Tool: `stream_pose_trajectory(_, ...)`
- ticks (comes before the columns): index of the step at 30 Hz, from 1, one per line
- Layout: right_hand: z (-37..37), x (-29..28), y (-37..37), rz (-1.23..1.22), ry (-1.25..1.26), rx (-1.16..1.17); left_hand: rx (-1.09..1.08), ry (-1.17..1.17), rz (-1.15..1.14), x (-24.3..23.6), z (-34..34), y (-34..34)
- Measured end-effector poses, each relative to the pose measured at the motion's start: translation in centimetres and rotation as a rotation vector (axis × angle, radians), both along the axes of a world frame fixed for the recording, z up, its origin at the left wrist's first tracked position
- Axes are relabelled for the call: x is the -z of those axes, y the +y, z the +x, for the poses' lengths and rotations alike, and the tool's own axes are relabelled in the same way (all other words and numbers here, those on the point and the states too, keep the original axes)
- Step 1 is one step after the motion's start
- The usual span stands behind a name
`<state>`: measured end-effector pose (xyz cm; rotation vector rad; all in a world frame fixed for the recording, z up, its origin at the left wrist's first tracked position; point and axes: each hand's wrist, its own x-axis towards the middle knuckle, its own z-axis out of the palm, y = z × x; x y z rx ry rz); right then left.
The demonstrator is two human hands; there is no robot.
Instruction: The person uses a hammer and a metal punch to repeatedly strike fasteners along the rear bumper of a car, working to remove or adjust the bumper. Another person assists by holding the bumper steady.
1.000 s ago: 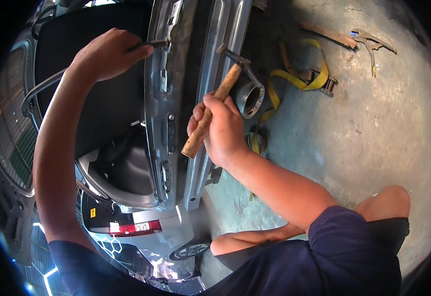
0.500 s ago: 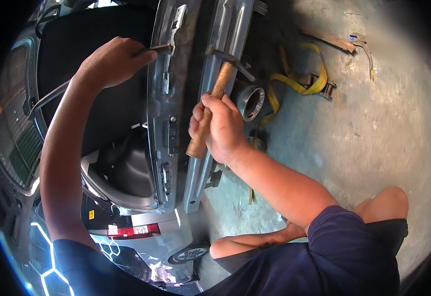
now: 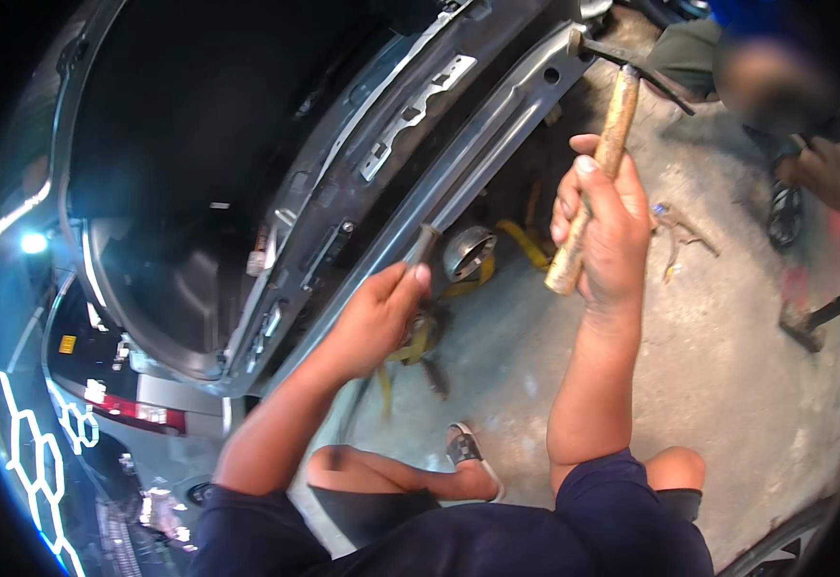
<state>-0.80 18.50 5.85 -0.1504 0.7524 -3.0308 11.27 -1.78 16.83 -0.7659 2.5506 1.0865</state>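
My left hand [image 3: 377, 317] is closed round a short metal tool like a chisel [image 3: 427, 240], its tip beside the long grey steel rail [image 3: 506, 125]. Whether the tip touches the rail, I cannot tell. My right hand [image 3: 605, 221] grips the light wooden handle of a hammer [image 3: 617, 120], raised to the right of the rail, its long metal head near the rail's upper end. Left of the rail runs the car's body edge [image 3: 333, 212] with bare brackets [image 3: 418, 111]. A round metal part [image 3: 468, 255] lies below the rail, right of the chisel.
A co-worker [image 3: 679, 58] is at the upper right, a hand [image 3: 824, 168] low by the floor. Yellow strap [image 3: 526, 245], pliers [image 3: 679, 236] and a dark metal tool [image 3: 804, 327] lie on the concrete floor [image 3: 699, 365]. A grey car [image 3: 175, 389] stands at lower left.
The view has swung round. My left hand with the chisel has moved from the body edge down toward the outer rail; my right hand and hammer are farther right. The co-worker has come into view.
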Motion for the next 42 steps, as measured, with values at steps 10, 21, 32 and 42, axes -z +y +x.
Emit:
stream_pose_trajectory(10,4.2,-4.6,1.6,0.797,0.156,-0.039,-0.233,0.681,0.938,12.9,-13.7,0.2)
stream_pose_trajectory(21,4.3,-17.1,-3.1,1.698,0.751,0.291,-0.121,0.885,0.831,12.1,-17.5,-0.3)
stream_pose_trajectory(32,4.2,-19.7,-6.5,2.035,0.643,0.239,-0.079,0.878,0.856,12.5,-17.9,-0.6)
stream_pose_trajectory(42,4.1,-18.4,-7.0,2.133,0.629,0.141,0.006,0.641,0.749,9.7,-17.5,-1.9)
